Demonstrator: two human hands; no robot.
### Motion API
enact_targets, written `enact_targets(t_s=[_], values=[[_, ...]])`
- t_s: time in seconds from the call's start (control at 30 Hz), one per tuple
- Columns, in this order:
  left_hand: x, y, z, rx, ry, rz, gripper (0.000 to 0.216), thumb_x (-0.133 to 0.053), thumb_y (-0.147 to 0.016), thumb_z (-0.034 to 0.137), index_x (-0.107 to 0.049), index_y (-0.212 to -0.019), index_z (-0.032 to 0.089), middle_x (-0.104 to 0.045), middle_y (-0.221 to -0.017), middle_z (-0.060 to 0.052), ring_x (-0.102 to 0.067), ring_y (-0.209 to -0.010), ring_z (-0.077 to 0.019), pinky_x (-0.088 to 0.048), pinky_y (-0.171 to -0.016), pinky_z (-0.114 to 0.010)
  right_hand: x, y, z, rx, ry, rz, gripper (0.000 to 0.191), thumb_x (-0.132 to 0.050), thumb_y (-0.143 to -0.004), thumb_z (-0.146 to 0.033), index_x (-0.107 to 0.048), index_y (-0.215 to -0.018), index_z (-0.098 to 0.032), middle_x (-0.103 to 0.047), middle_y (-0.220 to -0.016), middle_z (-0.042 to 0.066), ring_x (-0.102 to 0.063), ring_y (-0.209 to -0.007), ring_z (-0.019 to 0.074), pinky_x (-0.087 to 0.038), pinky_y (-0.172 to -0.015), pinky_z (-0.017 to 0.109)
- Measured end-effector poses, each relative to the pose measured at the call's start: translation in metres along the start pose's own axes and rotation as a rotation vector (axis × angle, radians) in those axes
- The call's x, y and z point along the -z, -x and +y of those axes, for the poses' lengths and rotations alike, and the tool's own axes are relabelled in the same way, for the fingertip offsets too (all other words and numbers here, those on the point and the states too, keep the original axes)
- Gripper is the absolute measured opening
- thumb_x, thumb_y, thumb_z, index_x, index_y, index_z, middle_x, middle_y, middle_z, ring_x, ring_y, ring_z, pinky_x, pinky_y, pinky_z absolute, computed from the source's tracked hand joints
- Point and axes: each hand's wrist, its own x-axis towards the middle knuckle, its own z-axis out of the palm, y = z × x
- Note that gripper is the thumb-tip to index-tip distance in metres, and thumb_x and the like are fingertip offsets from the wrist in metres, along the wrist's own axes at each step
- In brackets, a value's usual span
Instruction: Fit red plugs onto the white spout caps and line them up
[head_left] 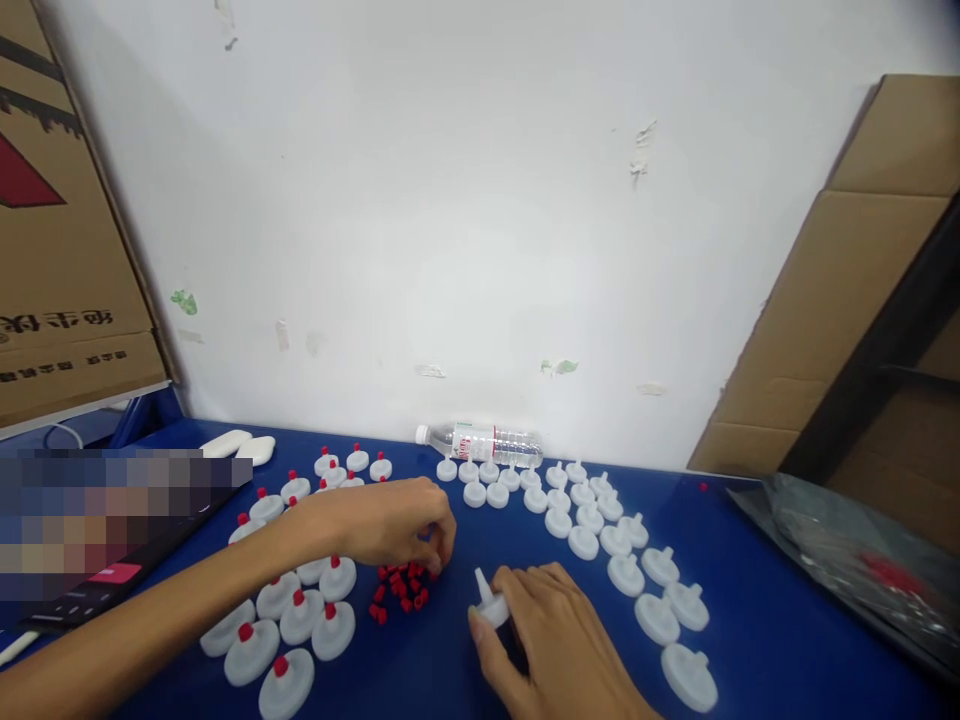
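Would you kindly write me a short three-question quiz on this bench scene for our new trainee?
1. True or false: the white discs to the right of the hands already carry red caps.
2. Which hand holds a white nozzle part: A left, B right?
3. Fill in: the left hand reaches into a pile of small ____ caps.

Key: 1 false, they are bare; the capped discs lie on the left. 2 B, the right hand. 3 red.

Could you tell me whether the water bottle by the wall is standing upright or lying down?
Lying down: the water bottle rests on its side on the blue table, white cap pointing left.
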Motion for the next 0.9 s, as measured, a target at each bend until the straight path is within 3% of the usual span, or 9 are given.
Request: enact_targets(t_s=[0.43,0.57,0.73,0.9], values=[[-0.005,-0.005,0.004,0.036,-0.078,-0.020,0.011,-0.079,-0.088,0.014,-0.082,-0.088,0.025,-0.079,-0.090,0.000,-0.071,-0.092,-0.0182,-0.050,-0.066,-0.020,0.001,-0.001,0.000,0.003,0.001,-0.010,0.010,-0.058,-0.100,-0.030,-0.057,-0.093,-0.024,-0.070,-0.083,0.001,-0.069,-0.076,0.0232,-0.047,-0.074,0.038],[-0.009,-0.005,0.011,0.048,-0.170,0.033,0.012,-0.075,-0.087,0.013,-0.079,-0.091,0.023,-0.079,-0.097,-0.002,-0.072,-0.094,-0.0205,-0.050,-0.070,-0.024,0.001,-0.002,0.000,0.012,-0.027,-0.003,0.006,-0.056,-0.098,-0.025,-0.058,-0.092,-0.024,-0.068,-0.081,0.000,-0.068,-0.076,0.0224,-0.047,-0.080,0.039],[-0.011,-0.003,0.023,0.042,-0.285,0.094,0.010,-0.070,-0.083,0.015,-0.075,-0.089,0.021,-0.075,-0.096,-0.006,-0.071,-0.093,-0.0255,-0.051,-0.075,-0.033,0.000,-0.002,-0.001,-0.008,-0.019,0.016,0.010,-0.059,-0.091,-0.023,-0.055,-0.082,-0.024,-0.064,-0.074,-0.001,-0.064,-0.072,0.0216,-0.043,-0.075,0.037],[-0.010,0.000,0.037,0.003,-0.361,0.148,0.008,-0.067,-0.082,0.016,-0.072,-0.086,0.021,-0.072,-0.092,-0.005,-0.070,-0.090,-0.0243,-0.053,-0.075,-0.033,-0.002,-0.001,-0.001,-0.022,-0.053,0.031,0.013,-0.058,-0.090,-0.022,-0.052,-0.078,-0.024,-0.062,-0.072,-0.002,-0.062,-0.071,0.0197,-0.039,-0.074,0.036]])
